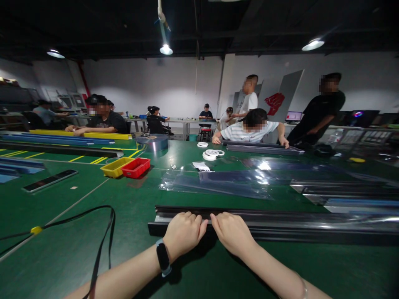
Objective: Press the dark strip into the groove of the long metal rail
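A long black rail (296, 226) lies across the green table (131, 207) in front of me, running off to the right. Both my hands rest on its near left part, side by side. My left hand (184, 232), with a black band on the wrist, has its fingers curled over the rail's top edge. My right hand (232, 232) grips the same edge, thumb almost touching the left hand. The fingertips of both are hidden behind the rail's lip.
A black strap (102, 241) with a yellow clip loops at the near left. Clear plastic sleeves (218, 182), more rails (343, 193), tape rolls (212, 154) and yellow and red bins (127, 167) lie beyond. Several people work at the table's far side.
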Motion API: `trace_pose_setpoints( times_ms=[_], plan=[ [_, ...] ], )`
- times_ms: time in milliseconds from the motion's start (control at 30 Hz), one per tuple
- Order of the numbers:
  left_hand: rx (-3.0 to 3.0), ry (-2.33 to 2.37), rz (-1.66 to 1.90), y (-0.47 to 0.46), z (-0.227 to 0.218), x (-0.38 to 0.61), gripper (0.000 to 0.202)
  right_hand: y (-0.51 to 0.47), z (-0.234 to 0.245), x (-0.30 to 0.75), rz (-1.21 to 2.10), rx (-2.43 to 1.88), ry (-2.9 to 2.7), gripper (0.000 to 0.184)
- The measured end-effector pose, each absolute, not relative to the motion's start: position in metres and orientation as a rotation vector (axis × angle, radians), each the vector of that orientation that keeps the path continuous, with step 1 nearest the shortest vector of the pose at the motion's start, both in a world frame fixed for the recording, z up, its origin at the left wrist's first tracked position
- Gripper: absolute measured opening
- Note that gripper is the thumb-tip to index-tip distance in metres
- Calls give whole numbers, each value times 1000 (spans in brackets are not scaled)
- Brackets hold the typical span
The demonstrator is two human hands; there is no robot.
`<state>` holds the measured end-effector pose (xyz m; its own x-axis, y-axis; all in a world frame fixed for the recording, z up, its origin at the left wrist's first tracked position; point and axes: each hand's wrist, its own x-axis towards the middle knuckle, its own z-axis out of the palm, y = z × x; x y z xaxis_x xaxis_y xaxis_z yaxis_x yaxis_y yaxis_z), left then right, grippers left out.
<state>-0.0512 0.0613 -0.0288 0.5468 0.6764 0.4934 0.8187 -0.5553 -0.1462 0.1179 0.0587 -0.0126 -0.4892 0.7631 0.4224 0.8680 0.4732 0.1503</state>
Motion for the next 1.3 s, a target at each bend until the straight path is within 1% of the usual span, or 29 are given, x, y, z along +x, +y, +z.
trace_pose_setpoints(
  times_ms=[133, 333, 533, 767, 1000, 1300],
  plan=[
    [-2422, -1195, -554, 61, -30, -52, 30, 60, -11, 118, -519, -1366, -2442, 37],
    [-2422, -1180, -569, 62, -29, -52, 30, 60, -11, 118, -473, -1399, -2414, 40],
    [-2416, -1063, -595, 67, -31, -55, 31, 62, -14, 120, -547, -1300, -2461, 33],
    [-2362, -1009, -616, 78, -34, -71, 33, 64, -12, 122, -520, -1400, -2344, 41],
    [-2293, -1009, -621, 72, -28, -69, 27, 65, -18, 121, -525, -1404, -2344, 41],
    [-2355, -1063, -636, 76, -31, -63, 32, 67, -20, 121, -491, -1375, -2344, 41]
  ],
)
